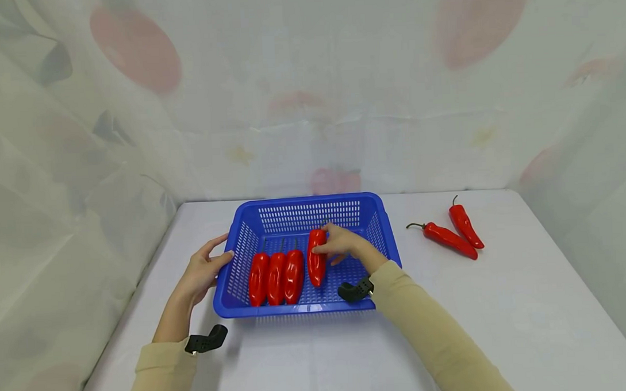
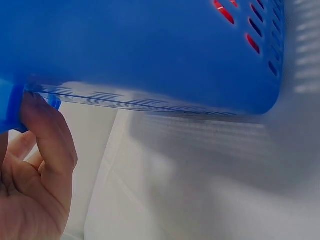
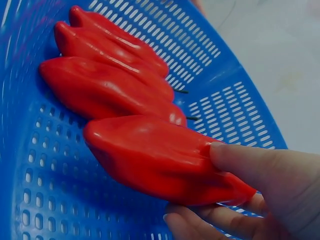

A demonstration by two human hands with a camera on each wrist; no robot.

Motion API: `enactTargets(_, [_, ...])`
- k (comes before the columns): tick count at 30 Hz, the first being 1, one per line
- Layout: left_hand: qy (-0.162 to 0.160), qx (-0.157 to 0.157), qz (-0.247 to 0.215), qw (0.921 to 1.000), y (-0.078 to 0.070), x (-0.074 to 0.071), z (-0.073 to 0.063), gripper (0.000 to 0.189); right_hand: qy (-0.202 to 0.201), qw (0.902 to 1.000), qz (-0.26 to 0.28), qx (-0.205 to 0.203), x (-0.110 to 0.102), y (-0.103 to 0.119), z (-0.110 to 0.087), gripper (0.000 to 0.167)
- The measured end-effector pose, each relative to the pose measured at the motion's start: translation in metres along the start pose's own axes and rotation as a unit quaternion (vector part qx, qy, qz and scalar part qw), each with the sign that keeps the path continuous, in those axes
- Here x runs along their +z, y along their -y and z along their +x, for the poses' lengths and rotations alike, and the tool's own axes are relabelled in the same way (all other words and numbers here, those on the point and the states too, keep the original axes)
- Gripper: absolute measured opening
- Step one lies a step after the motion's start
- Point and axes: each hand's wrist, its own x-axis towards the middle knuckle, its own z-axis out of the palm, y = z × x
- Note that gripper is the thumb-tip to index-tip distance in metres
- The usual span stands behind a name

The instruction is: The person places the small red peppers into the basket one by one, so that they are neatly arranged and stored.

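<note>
A blue plastic basket (image 1: 309, 308) with slotted walls stands on the white table. My left hand (image 1: 204, 270) grips its left rim, thumb on top; in the left wrist view the fingers (image 2: 50, 135) curl under the rim. Inside the basket my right hand (image 1: 343, 242) pinches a red chili pepper (image 1: 316, 264) near its stem end. The right wrist view shows the thumb on top of this pepper (image 3: 150, 155) and fingers beneath. To its left lie three more red peppers (image 1: 276, 278), side by side on the basket floor with stems pointing away.
Two red peppers, one (image 1: 450, 241) lying slantwise and another (image 1: 466, 226) against it, rest on the table (image 1: 451, 306) right of the basket. A pale patterned curtain (image 1: 299, 92) hangs behind the table and along both sides.
</note>
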Motion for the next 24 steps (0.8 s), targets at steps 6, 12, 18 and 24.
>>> enactTargets(6, [-0.002,0.004,0.004,1.0000,-0.0007,0.0004,-0.0008,0.066,0.013,0.9996,-0.021,0.011,0.0026,-0.0030,0.0046,0.066])
enactTargets(12, [-0.003,0.001,0.001,1.0000,-0.0009,0.0002,-0.0009,0.065,0.024,0.9991,-0.030,0.017,0.0068,-0.0047,0.0096,0.067])
enactTargets(18, [-0.002,0.001,-0.001,1.0000,-0.0008,0.0003,-0.0008,0.065,0.028,0.9975,-0.061,0.021,0.0083,-0.0044,0.0103,0.067])
enactTargets(24, [-0.003,-0.002,0.001,1.0000,0.0005,0.0002,0.0001,0.065,0.044,0.9940,-0.095,0.034,0.0091,-0.0047,0.0101,0.063])
